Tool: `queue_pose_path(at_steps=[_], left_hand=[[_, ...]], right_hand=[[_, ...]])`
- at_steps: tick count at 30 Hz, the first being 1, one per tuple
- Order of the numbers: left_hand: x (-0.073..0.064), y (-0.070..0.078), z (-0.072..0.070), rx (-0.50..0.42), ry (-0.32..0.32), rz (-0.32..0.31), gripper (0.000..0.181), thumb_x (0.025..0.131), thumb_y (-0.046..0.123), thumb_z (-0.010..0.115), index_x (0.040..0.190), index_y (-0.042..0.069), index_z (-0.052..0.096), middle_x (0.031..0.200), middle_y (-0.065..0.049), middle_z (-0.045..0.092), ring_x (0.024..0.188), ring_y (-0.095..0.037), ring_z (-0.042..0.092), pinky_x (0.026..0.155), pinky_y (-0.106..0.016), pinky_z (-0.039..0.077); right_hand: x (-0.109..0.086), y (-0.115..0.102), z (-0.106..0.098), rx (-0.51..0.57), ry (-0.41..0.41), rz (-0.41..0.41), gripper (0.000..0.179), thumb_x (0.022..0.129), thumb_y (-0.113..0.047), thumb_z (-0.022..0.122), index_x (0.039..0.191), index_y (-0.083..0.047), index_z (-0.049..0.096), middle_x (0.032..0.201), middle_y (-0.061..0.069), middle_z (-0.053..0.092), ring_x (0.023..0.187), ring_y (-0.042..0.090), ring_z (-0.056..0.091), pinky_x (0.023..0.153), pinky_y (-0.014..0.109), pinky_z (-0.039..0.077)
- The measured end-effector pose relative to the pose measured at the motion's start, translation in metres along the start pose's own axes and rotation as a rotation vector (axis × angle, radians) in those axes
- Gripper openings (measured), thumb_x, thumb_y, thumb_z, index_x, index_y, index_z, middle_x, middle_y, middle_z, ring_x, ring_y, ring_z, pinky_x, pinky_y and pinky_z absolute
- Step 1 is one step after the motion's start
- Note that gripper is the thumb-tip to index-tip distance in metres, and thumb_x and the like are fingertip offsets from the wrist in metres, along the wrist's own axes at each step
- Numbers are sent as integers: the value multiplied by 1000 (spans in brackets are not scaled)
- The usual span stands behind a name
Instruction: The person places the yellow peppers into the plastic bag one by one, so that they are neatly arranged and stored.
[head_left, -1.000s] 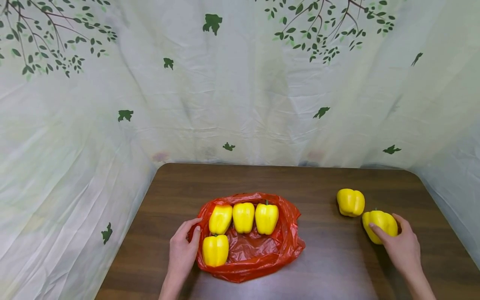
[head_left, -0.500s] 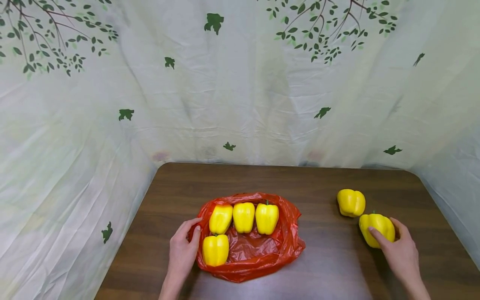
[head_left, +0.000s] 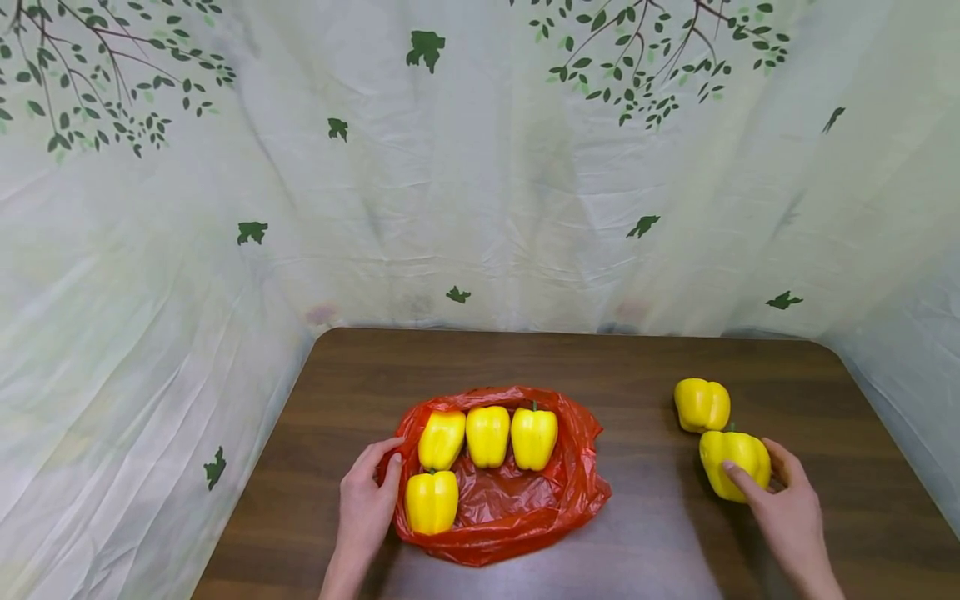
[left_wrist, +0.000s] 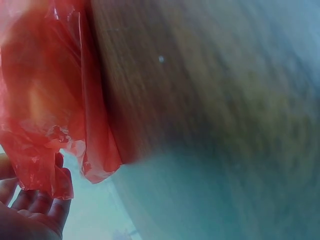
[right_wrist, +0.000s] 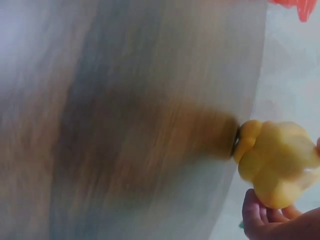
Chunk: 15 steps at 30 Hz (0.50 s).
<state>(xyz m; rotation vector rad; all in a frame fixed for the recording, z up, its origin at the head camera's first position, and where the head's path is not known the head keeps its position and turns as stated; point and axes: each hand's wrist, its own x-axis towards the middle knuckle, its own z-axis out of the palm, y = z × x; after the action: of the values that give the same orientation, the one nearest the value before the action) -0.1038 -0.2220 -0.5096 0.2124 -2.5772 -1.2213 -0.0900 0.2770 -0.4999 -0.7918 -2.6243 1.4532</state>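
In the head view my right hand (head_left: 787,512) grips a yellow bell pepper (head_left: 738,462) between thumb and fingers, over the right part of the table. The right wrist view shows the same bell pepper (right_wrist: 280,165) from below, held clear of the tabletop. My left hand (head_left: 366,496) pinches the left rim of a red plastic bag (head_left: 517,546), which lies open-mouthed and rolled down. The bag's film (left_wrist: 45,170) runs between thumb and fingers in the left wrist view. Several yellow bell peppers rest inside: a row at the back and one pepper (head_left: 432,502) at front left.
Another yellow bell pepper (head_left: 702,405) sits on the brown wooden table (head_left: 637,517), just behind the held one. A pale curtain with a leaf print (head_left: 510,192) hangs behind the table and along both sides.
My right hand has shifted left with the bell pepper, toward the bag, and the pepper has come up a little off the table. The left hand and the bag stay put.
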Motion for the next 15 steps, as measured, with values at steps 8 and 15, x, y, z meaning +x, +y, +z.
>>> queue_pose_path(at_steps=[8, 15], left_hand=[[-1, 0, 0, 0, 13, 16, 25, 94, 3, 65, 116, 14, 67, 110, 0, 65, 93, -16, 62, 83, -37, 57], [-1, -2, 0, 2, 24, 20, 24, 94, 4, 65, 116, 14, 68, 110, 0, 65, 94, -16, 62, 84, -36, 57]], right_hand=[[-13, -6, 12, 49, -45, -11, 90, 89, -50, 68, 155, -8, 24, 151, 23, 35, 132, 35, 35, 93, 22, 43], [-21, -10, 19, 105, -92, -58, 88, 88, -48, 70, 153, -8, 27, 148, 21, 40, 126, 31, 39, 72, 3, 37]])
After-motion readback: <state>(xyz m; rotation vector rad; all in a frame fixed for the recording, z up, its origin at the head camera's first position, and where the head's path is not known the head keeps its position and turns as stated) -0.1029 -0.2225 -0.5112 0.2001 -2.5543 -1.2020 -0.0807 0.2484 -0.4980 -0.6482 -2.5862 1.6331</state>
